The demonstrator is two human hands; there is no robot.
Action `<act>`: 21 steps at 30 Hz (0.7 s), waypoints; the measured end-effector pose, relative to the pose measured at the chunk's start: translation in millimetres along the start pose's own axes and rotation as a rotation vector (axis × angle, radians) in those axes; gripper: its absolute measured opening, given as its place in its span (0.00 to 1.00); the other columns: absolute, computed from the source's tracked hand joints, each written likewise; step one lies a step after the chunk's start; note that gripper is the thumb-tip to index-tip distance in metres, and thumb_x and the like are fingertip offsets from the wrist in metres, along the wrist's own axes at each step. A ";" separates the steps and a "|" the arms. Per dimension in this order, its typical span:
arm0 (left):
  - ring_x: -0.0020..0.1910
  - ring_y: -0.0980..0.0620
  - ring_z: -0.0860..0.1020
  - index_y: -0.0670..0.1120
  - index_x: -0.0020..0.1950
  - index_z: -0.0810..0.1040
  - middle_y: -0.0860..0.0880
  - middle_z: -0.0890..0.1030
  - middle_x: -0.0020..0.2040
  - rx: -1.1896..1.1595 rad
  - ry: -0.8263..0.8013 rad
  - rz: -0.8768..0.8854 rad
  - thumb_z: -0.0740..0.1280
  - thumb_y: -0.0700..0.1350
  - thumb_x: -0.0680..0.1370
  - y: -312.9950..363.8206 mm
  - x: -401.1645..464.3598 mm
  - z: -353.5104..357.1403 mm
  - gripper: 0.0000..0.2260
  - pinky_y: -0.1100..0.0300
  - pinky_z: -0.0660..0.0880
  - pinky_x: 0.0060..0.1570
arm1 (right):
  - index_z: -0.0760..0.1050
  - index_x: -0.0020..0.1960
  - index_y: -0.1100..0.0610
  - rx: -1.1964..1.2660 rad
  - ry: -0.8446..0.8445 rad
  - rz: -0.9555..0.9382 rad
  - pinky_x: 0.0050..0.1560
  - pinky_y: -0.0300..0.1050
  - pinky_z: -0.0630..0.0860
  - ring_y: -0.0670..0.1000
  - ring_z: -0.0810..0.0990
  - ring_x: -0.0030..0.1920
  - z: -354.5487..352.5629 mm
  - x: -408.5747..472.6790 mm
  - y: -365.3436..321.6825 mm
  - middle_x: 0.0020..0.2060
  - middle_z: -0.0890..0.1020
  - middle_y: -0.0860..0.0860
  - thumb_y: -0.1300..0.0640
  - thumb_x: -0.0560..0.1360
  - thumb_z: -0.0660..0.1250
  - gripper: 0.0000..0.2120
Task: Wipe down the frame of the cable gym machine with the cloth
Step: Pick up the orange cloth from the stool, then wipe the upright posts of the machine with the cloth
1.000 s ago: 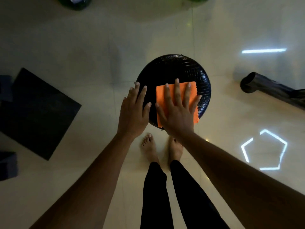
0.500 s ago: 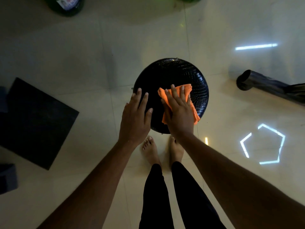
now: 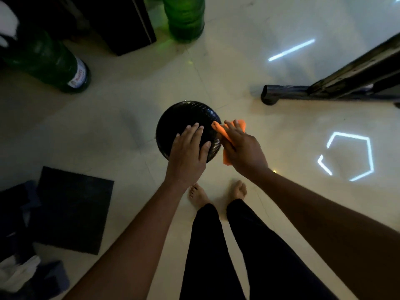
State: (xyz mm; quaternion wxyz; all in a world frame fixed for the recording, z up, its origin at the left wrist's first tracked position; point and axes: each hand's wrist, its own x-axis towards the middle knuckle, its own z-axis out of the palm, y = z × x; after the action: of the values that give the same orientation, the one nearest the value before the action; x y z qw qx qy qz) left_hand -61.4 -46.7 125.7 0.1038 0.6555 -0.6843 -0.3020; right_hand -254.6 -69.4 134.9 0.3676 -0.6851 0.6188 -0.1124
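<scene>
A round black textured seat (image 3: 184,118) stands on the pale tiled floor, seen from above. My left hand (image 3: 188,150) lies flat on its near right part, fingers apart. My right hand (image 3: 242,148) grips an orange cloth (image 3: 227,129) bunched at the seat's right edge; most of the cloth is under the palm. The black metal frame of the gym machine (image 3: 346,83) runs along the floor at the right, apart from both hands.
Two green bottles, one at the left (image 3: 47,61) and one at the top (image 3: 184,18), stand on the floor. A black box (image 3: 121,20) stands behind. A dark mat (image 3: 71,208) and crumpled fabric (image 3: 21,276) lie at the left. My bare feet stand just below the seat.
My right hand gathered the flat cloth and slid it from the seat's top to its right edge. My left hand moved from the seat's left edge onto its top. The view tilted up.
</scene>
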 end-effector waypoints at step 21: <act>0.76 0.45 0.72 0.44 0.79 0.73 0.45 0.75 0.78 0.162 0.258 0.730 0.59 0.56 0.88 623.1 3.0 -62.4 0.23 0.46 0.68 0.78 | 0.72 0.80 0.47 0.006 0.696 -0.056 0.66 0.57 0.81 0.56 0.83 0.67 -539.5 -290.7 131.0 0.73 0.80 0.54 0.42 0.88 0.61 0.23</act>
State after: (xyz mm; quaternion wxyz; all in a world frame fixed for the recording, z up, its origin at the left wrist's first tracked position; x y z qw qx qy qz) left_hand -548.2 -92.8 516.9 0.2376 0.4076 -0.8754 -0.1051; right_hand -744.1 9.2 518.3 0.1335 -0.6212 0.6878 -0.3510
